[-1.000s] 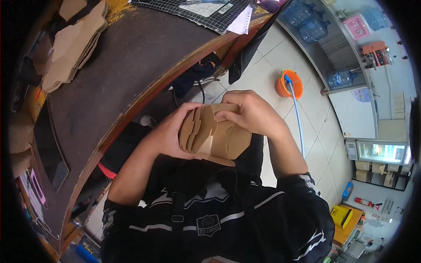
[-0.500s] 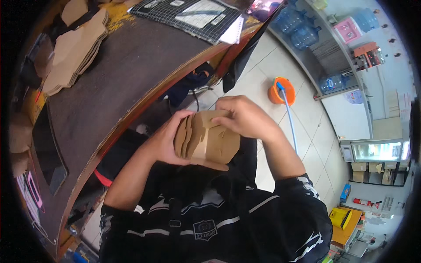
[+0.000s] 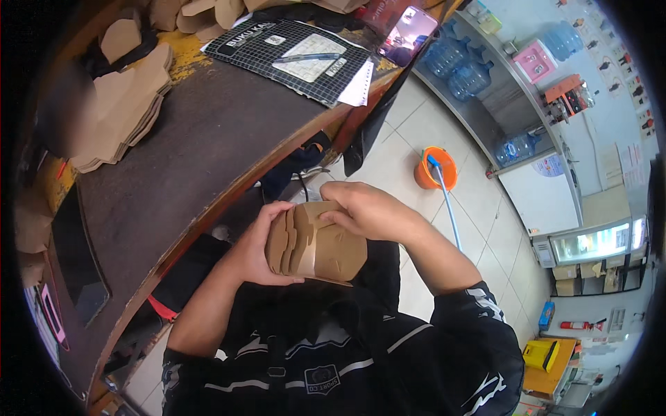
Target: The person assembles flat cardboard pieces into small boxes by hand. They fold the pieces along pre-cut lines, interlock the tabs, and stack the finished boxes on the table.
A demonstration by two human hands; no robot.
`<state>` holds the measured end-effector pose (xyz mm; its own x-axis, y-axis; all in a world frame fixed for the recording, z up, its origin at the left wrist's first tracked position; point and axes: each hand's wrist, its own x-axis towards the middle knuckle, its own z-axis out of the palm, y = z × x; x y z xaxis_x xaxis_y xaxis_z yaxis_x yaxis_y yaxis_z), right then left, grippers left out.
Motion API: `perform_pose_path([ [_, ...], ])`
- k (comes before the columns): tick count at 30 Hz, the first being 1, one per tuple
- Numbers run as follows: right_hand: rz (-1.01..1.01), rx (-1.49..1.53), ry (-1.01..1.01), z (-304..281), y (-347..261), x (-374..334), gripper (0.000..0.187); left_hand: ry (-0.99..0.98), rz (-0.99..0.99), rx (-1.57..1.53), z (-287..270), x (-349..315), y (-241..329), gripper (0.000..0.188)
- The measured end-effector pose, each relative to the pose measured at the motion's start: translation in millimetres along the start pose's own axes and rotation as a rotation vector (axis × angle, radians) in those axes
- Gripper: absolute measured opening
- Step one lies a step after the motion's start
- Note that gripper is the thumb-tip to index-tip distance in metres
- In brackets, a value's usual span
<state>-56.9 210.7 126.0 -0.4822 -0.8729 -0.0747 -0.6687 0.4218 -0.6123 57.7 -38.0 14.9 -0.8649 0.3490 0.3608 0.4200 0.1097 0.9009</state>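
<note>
A brown cardboard box (image 3: 338,255), partly folded, is held in front of my body, beyond the table's edge. My left hand (image 3: 254,251) wraps round its left side, where several flaps with wavy cut edges stand layered. On the upper right my right hand (image 3: 357,208) is closed, its thumb pressed on a top panel and its fingers tucked behind the edge. Those fingertips are hidden. At the table's far left lies a stack of flat brown cardboard blanks (image 3: 128,111).
The dark curved table (image 3: 173,163) runs along my left. On it lie a black grid-patterned notebook (image 3: 253,45), a pen (image 3: 309,57) and a phone (image 3: 409,35). An orange bucket (image 3: 447,163) with a blue-handled mop stands on the tiled floor, near shelves holding water jugs (image 3: 470,80).
The box and both hands sit slightly lower and further left in the picture, and the view has shifted to show more of the table's far end. Both hands keep their hold.
</note>
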Motion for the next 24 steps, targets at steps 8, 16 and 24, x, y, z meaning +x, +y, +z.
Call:
perform_pose_path([
  [8, -0.053, 0.108, 0.017, -42, -1, 21, 0.029, 0.007, -0.109, 0.043, 4, 14, 3, 0.124],
  [16, 0.149, -1.135, 0.762, -161, 104, 205, 0.032, -0.132, -0.235, 0.293, 1, 27, -15, 0.111],
  [24, 0.195, -1.025, 0.847, -186, 99, 240, 0.046, -0.032, -0.343, 0.123, -2, 26, -18, 0.114],
])
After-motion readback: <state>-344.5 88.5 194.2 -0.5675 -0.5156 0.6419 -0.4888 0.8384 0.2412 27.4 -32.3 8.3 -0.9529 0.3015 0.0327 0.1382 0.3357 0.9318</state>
